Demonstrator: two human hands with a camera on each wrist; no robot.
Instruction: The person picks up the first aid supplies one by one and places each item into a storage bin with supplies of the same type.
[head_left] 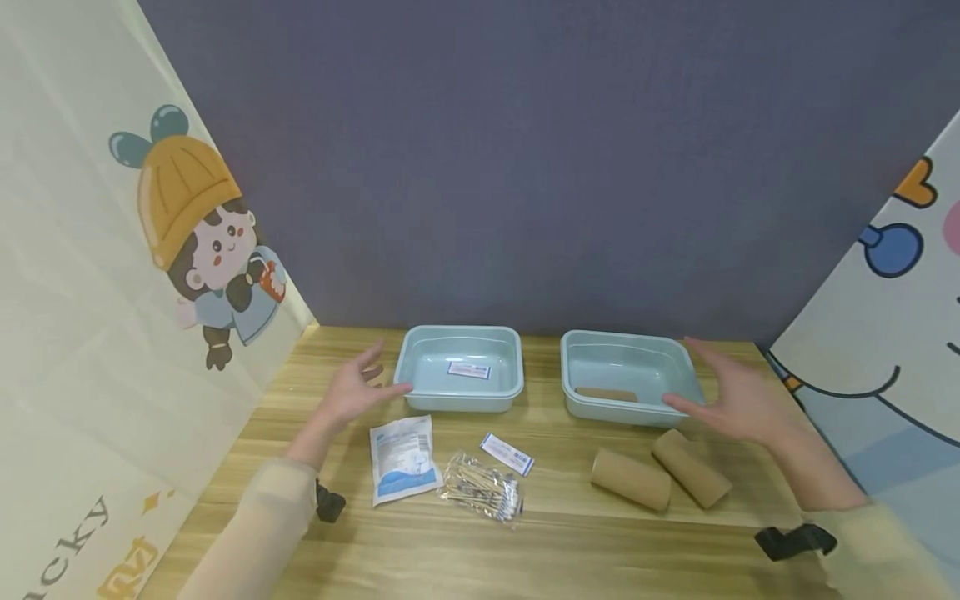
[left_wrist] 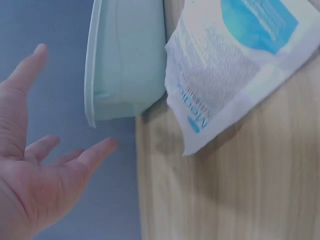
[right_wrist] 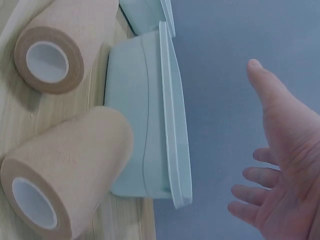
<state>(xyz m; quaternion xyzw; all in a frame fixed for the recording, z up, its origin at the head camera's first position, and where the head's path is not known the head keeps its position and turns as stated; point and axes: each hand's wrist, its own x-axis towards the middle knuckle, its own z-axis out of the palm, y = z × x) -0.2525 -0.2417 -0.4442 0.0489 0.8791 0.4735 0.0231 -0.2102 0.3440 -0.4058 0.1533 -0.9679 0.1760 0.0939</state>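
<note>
My left hand (head_left: 354, 392) is spread beside the left end of a pale blue plastic basin (head_left: 457, 403); in the left wrist view a gap shows between fingers and rim. A small white-and-blue packet (head_left: 469, 370) lies in that basin. At the right end of a second pale blue basin (head_left: 615, 410), my right hand (head_left: 738, 402) stands with fingers apart, holding nothing. Inside this basin lies a tan item (head_left: 606, 394), partly hidden by the front wall. Two tan bandage rolls with white cores, one (head_left: 632, 479) and another (head_left: 692, 468), lie in front.
On the wooden table (head_left: 420, 550), a white-and-blue pouch (head_left: 405, 460) lies before the left basin. Beside it are a clear bag of cotton swabs (head_left: 482, 488) and another small white-and-blue packet (head_left: 507, 454). A dark grey panel (head_left: 495, 167) stands behind; printed sheets flank both sides.
</note>
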